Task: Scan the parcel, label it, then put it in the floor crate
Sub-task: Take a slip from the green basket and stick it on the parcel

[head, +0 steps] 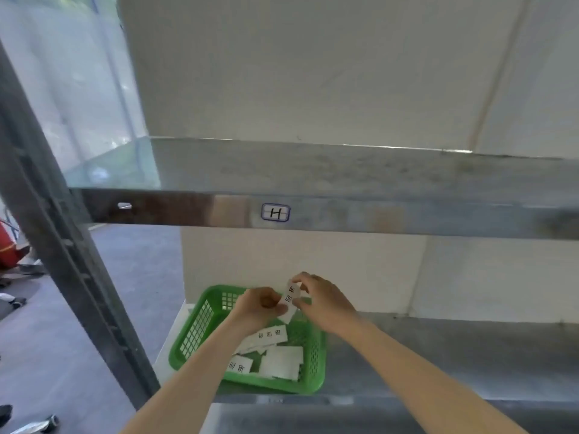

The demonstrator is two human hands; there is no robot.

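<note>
Both hands meet above a green plastic basket (200, 327) on the lower metal shelf. My left hand (258, 305) and my right hand (322, 300) pinch one white label strip (289, 298) with black characters, held upright between them. More white label strips (270, 335) and white backing papers (282, 361) lie inside the basket. No parcel, scanner or floor crate is in view.
A steel shelf (344, 211) with a small "H" tag (275, 212) runs across just above my hands. A dark upright post (72, 261) stands at the left. Beyond it lie grey floor, a red object (7, 249) and small items.
</note>
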